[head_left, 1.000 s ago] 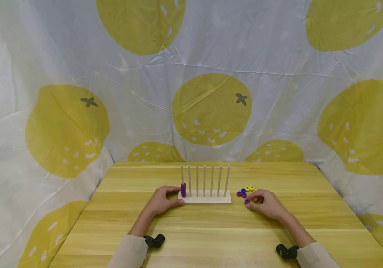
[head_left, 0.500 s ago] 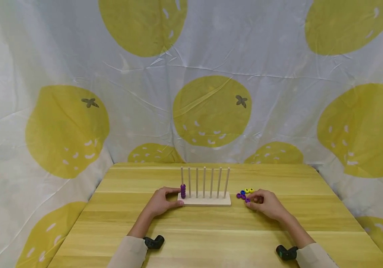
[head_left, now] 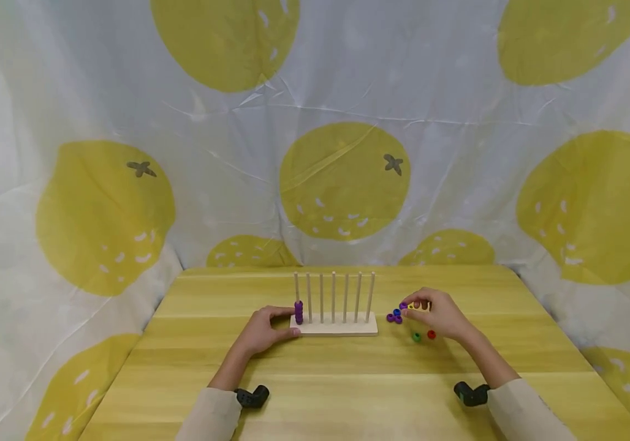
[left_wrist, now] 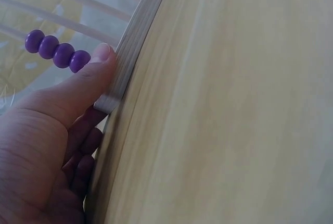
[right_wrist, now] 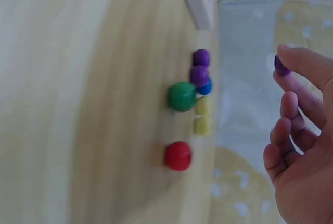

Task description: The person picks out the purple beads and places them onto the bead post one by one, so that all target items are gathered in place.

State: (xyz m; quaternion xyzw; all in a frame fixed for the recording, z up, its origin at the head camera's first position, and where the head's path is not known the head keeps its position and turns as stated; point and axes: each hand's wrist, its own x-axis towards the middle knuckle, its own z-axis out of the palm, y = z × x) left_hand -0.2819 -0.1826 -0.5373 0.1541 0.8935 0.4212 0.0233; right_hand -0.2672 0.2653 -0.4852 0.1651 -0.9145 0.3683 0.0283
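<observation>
Left hand [head_left: 261,333] grips the left end of the pegged stand [head_left: 338,327]; purple beads [left_wrist: 55,50] sit stacked on its leftmost peg [head_left: 296,286]; right hand [head_left: 439,313] pinches a single purple bead [right_wrist: 281,66] above the table [head_left: 348,398], right of the stand.

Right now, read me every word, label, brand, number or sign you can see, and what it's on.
There is no text I can read.
Wooden peg rack, stacked purple beads, green bead, red bead: no lettering shows.
Fruit-print cloth: printed fruit, no words.
Black wrist-worn devices: too small to tell if marked.
</observation>
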